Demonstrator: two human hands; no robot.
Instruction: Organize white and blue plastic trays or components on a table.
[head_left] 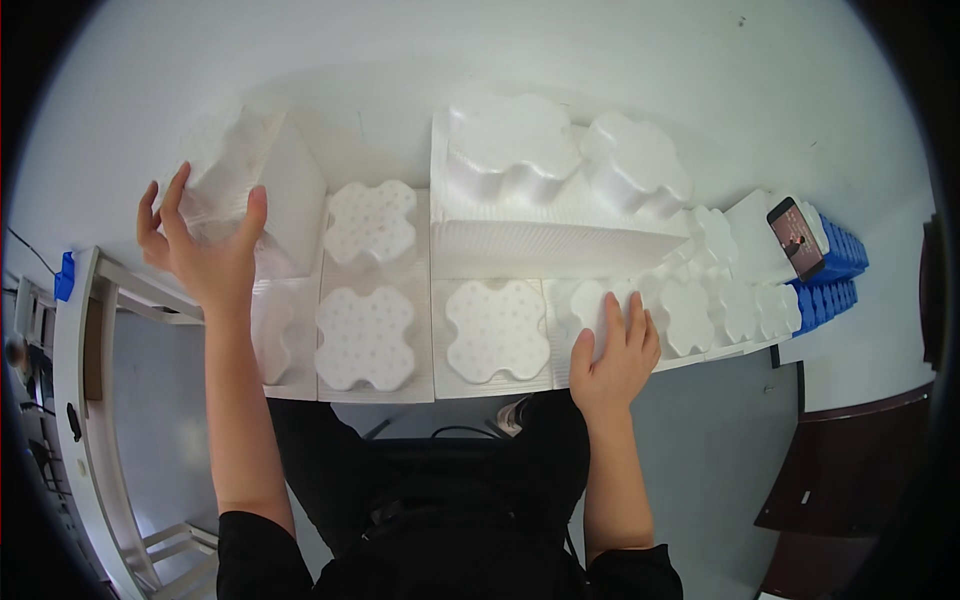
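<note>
From the head view, the left forearm rises almost straight from the near edge. The left hand point(200, 235) is at the far left, with thumb and fingers spread wide and curved over the near side of a scalloped white block point(228, 150) on a raised white box point(298, 200); whether they grip it, I cannot tell.

The right forearm also comes from the near side, tilted slightly left. The right hand point(618, 368) lies palm down, fingers loosely parted and pointing far, over a lobed white block point(588, 297) in the near row, right of centre, without closing round it.
</note>
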